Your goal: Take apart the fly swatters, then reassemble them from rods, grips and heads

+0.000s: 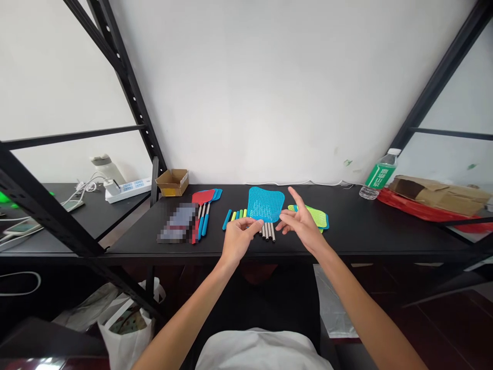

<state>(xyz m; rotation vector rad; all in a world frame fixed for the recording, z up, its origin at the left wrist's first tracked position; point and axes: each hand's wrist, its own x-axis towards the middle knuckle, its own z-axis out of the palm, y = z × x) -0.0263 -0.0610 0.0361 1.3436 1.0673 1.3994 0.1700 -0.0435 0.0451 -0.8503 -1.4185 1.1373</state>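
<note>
The left hand point(238, 236) pinches the lower edge of a blue mesh panel point(265, 202) between thumb and fingers, in front of the person near the middle of the black counter point(358, 234). The right hand point(302, 223) is loosely spread, its index finger pointing up and the others partly curled; its thumb is just beside the panel's lower right corner, though whether it touches is hard to tell from here. Below the panel, the ends of several pale rods point(268, 234) show side by side, their far parts hidden. To the left of the panel lies a row of short blue and yellow-green tubes point(227, 219), and a stack of yellow-green and blue mesh pieces point(319, 217) lies beyond the right hand, partly covered by it. Farther left, red and blue swatters point(203, 197) lie together with their handles toward the person, next to a pixelated item point(178, 223). An open cardboard box point(173, 183) sits behind these. At the right end, a green-labelled bottle point(380, 176) leans beside brown cardboard point(437, 195) on red plastic point(414, 208).
</note>
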